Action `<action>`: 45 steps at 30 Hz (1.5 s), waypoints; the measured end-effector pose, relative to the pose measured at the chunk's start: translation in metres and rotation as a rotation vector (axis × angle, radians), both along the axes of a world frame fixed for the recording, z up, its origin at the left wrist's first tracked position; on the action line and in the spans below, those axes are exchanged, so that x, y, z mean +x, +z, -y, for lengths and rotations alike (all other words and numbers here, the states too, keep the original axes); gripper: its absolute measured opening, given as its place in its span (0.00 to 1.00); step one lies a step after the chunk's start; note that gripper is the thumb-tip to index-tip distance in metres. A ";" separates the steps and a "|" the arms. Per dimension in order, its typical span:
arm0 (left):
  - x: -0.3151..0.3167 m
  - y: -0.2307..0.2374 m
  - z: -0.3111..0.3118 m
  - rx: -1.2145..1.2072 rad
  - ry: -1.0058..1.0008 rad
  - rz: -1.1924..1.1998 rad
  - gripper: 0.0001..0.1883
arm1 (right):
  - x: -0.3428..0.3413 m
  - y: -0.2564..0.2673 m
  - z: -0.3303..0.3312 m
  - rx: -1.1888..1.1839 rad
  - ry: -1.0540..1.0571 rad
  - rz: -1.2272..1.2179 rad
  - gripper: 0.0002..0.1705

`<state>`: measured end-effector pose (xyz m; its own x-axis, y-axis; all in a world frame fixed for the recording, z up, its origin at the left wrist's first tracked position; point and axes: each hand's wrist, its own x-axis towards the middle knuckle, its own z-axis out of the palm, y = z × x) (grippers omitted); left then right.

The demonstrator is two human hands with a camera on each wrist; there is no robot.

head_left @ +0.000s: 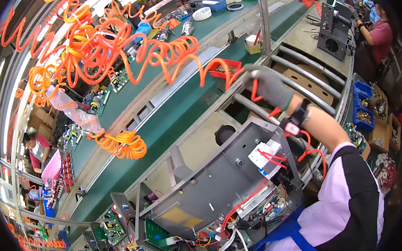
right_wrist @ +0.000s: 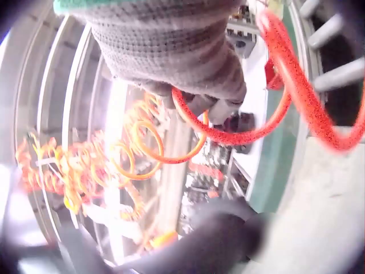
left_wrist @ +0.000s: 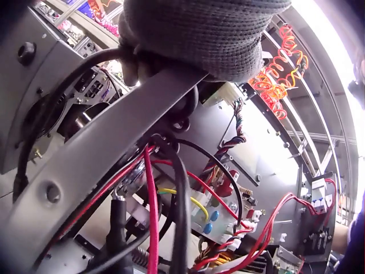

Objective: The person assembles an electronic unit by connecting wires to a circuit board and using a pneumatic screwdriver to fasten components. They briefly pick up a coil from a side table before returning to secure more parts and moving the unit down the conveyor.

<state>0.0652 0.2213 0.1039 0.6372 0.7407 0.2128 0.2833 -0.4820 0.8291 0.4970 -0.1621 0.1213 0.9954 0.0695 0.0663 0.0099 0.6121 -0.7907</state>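
Observation:
My gloved right hand (head_left: 269, 87) is stretched out over the roller rail, fingers curled round a coiled orange air hose (head_left: 214, 65). In the right wrist view the red-orange hose (right_wrist: 245, 137) loops out from under the gloved right hand (right_wrist: 171, 51). A grey metal chassis (head_left: 215, 190) with a white terminal block (head_left: 265, 159), red wires and circuit boards lies below that arm. The left wrist view has the gloved left hand (left_wrist: 199, 34) gripping a grey metal bar (left_wrist: 114, 137) of a housing, with black cables beside it; the head view hardly shows this hand.
More orange coils (head_left: 107, 48) hang at the upper left. A green conveyor (head_left: 163, 123) runs diagonally behind the chassis, with a red tray of screws (head_left: 225, 69) at its edge. Metal rollers (head_left: 308, 90) lie beyond the right hand. Blue bins (head_left: 363, 114) and other people are at the right.

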 end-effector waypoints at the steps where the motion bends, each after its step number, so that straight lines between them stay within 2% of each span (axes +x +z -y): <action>1: 0.002 -0.004 -0.001 0.020 0.005 -0.005 0.18 | -0.010 0.010 0.017 0.016 0.108 0.162 0.23; 2: 0.003 -0.009 -0.003 0.036 0.012 -0.011 0.18 | -0.023 0.022 0.035 0.027 0.218 0.323 0.22; 3: 0.002 -0.014 -0.007 -0.030 0.010 0.012 0.20 | -0.068 0.049 0.031 -0.134 0.122 0.316 0.20; 4: 0.005 -0.010 -0.006 -0.008 -0.009 0.006 0.21 | -0.092 0.054 0.038 -0.331 0.192 0.382 0.21; 5: 0.013 -0.001 -0.004 0.014 -0.026 -0.001 0.22 | -0.130 0.068 0.030 -0.484 0.179 0.301 0.24; 6: 0.014 0.005 -0.008 0.041 -0.046 -0.009 0.24 | -0.156 0.062 0.025 -0.739 0.185 0.296 0.29; 7: 0.017 -0.005 -0.023 0.011 -0.079 0.023 0.21 | -0.182 0.069 0.017 -1.085 0.195 0.436 0.38; 8: 0.027 -0.021 -0.039 -0.022 -0.109 0.058 0.19 | -0.197 0.044 0.008 -1.178 0.138 0.508 0.49; 9: 0.028 -0.036 -0.050 -0.053 -0.136 0.098 0.18 | -0.211 0.031 0.003 -1.298 0.087 0.484 0.54; 10: 0.036 -0.026 -0.045 0.004 -0.142 0.065 0.16 | -0.218 0.023 -0.004 -1.388 0.057 0.438 0.53; 12: 0.052 -0.025 -0.058 0.166 -0.202 0.041 0.15 | -0.221 -0.037 -0.012 -1.330 0.066 0.169 0.40; 15: 0.087 -0.027 -0.079 0.185 -0.233 -0.018 0.12 | -0.208 -0.038 -0.039 -1.370 -0.122 -0.021 0.24; 18: 0.124 -0.041 -0.110 0.131 -0.304 -0.060 0.13 | -0.164 -0.075 -0.046 -1.324 -0.181 0.194 0.15; 19: 0.135 -0.041 -0.111 0.328 -0.155 -0.239 0.15 | -0.155 -0.073 -0.052 -1.381 -0.190 0.185 0.13; 20: 0.150 -0.049 -0.128 0.165 -0.209 -0.322 0.18 | -0.144 -0.070 -0.057 -1.414 -0.164 0.150 0.13; 22: 0.172 -0.054 -0.133 0.169 -0.285 -0.267 0.20 | -0.124 -0.072 -0.067 -1.482 -0.105 0.074 0.13; 25: 0.187 -0.051 -0.130 0.141 -0.256 -0.428 0.23 | -0.096 -0.091 -0.076 -1.603 -0.012 -0.044 0.13; 26: 0.187 -0.069 -0.142 0.160 -0.261 -0.461 0.24 | -0.090 -0.095 -0.077 -1.656 0.032 -0.083 0.14; 27: 0.188 -0.098 -0.158 0.181 -0.271 -0.490 0.25 | -0.090 -0.102 -0.077 -1.677 -0.010 -0.069 0.15; 28: 0.192 -0.117 -0.166 0.199 -0.285 -0.524 0.26 | -0.100 -0.090 -0.078 -1.618 -0.004 -0.078 0.15; 30: 0.173 -0.094 -0.149 0.169 -0.290 -0.582 0.28 | -0.110 -0.090 -0.074 -1.730 0.050 -0.080 0.14; 31: 0.160 -0.097 -0.146 0.166 -0.275 -0.605 0.28 | -0.114 -0.092 -0.069 -1.597 0.077 -0.109 0.14; 35: 0.133 -0.068 -0.118 0.104 -0.323 -0.586 0.24 | -0.132 -0.084 -0.064 -1.601 0.109 -0.063 0.15; 38: 0.107 -0.089 -0.118 0.102 -0.262 -0.642 0.22 | -0.149 -0.080 -0.052 -1.559 0.185 -0.011 0.16; 41: 0.084 -0.078 -0.101 0.090 -0.249 -0.606 0.20 | -0.181 -0.057 -0.036 -1.606 0.311 0.143 0.25; 45: 0.076 -0.096 -0.100 0.008 -0.215 -0.506 0.20 | -0.235 -0.037 -0.007 -1.754 0.394 0.177 0.42</action>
<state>0.1408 0.3215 0.0081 0.7983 0.5821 -0.1544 0.5403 -0.5789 0.6107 0.2624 -0.1553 0.0842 0.8949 0.3734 -0.2442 0.2331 -0.8580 -0.4578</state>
